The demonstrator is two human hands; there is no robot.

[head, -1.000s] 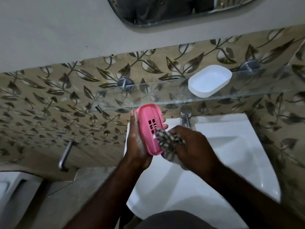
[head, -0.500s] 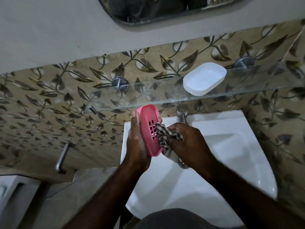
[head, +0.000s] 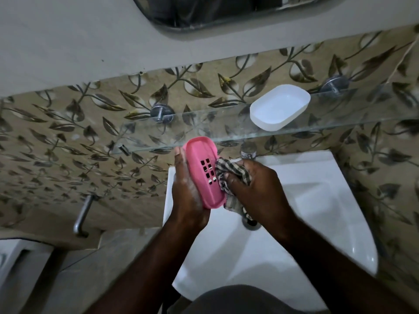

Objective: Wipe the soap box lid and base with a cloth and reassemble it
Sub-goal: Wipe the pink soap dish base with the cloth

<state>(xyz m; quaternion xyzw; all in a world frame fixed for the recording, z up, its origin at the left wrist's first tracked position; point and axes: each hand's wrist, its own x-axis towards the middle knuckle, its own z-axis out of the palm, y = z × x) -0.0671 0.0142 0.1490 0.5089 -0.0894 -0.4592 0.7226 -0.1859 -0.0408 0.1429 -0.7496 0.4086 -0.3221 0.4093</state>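
My left hand [head: 186, 191] holds a pink soap box part [head: 201, 173] with several drain slots, stood on edge above the sink, its slotted face turned to the right. My right hand [head: 256, 189] is closed on a checked cloth [head: 229, 175] and presses it against the right edge of the pink part. The white soap box part [head: 280, 106] lies open side up on the glass shelf [head: 204, 128], apart from both hands.
A white sink [head: 306, 211] lies below the hands, its tap [head: 248, 150] just behind the cloth. A mirror [head: 226, 12] hangs above the shelf. A metal bar [head: 82, 214] sticks out of the leaf-patterned tiles at left.
The right hand has moved the cloth up along the pink part's right side, from its lower half to beside the slots. The left hand keeps its hold.
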